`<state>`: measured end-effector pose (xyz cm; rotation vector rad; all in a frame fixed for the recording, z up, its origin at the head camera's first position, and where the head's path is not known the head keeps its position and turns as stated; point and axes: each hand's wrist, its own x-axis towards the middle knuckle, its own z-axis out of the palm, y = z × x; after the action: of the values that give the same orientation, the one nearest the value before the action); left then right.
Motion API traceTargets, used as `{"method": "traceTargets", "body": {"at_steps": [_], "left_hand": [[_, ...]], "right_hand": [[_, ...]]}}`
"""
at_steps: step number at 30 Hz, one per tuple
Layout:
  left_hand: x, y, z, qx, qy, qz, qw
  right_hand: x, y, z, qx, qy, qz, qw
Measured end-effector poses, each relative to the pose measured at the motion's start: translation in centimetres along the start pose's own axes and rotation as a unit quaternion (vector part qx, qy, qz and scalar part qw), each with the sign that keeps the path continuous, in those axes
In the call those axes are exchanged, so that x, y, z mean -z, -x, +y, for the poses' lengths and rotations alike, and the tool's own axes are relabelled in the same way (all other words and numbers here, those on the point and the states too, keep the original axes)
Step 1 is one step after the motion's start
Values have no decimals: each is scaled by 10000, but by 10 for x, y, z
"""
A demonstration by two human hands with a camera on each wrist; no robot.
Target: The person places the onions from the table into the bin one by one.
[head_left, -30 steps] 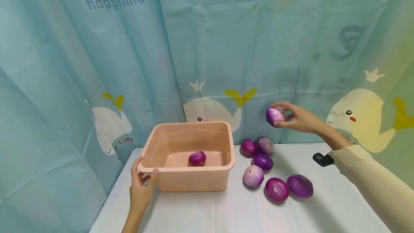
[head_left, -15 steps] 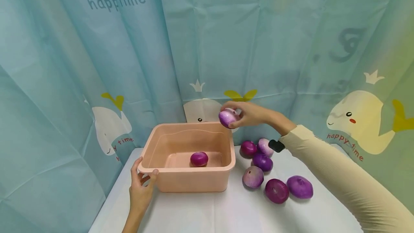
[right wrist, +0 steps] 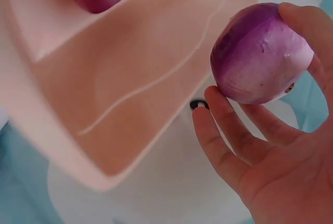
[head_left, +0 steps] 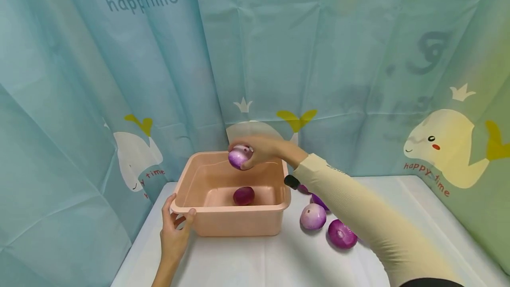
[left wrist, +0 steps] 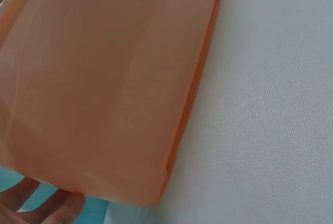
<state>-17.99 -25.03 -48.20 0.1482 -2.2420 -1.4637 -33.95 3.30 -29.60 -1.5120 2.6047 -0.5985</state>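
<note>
My right hand [head_left: 260, 149] holds a purple-and-white onion [head_left: 239, 157] over the pink plastic tub [head_left: 235, 223], level with its far rim in the head view. In the right wrist view, thumb and fingers pinch this onion [right wrist: 260, 54] beside the tub's wall [right wrist: 140, 78]. A darker red onion [head_left: 244, 195] lies on the tub's floor. At the tub's near left corner my left hand [head_left: 174, 234] grips the rim, thumb in front and fingers along the left side. Its fingertips [left wrist: 67, 206] show at the tub's edge in the left wrist view.
On the white table [head_left: 231, 265], right of the tub, lie several more onions, among them a pale one [head_left: 313, 216] and a magenta one [head_left: 341, 234]. My right sleeve [head_left: 358, 207] covers part of that group. A blue whale-print curtain [head_left: 338, 56] hangs behind.
My right hand has carried the onion leftward, from above the onions on the table to over the tub. The left hand has stayed on the rim.
</note>
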Motion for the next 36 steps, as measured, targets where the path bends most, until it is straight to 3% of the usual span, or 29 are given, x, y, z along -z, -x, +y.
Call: {"method": "traceTargets", "body": {"at_steps": [5,11,21,29,36], "left_hand": [[-1,1,-1,21,29,3,10000],[-2,1,-1,40,39,0,10000],[-1,-2,-2,-75,67,73,9999],[-3,-2,-2,-74,74,88,9999],[-2,-2,-2,-60,88,56,9999]], "right_hand": [[-15,-14,5,69,-16,-134,9999],[-21,-16,-1,137,-244,-256,9993],[-24,-20,1,-197,-355,-300,9987],[-16,-2,8,-395,-779,-96,9961],[-5,33,20,-322,-988,178,9944]]}}
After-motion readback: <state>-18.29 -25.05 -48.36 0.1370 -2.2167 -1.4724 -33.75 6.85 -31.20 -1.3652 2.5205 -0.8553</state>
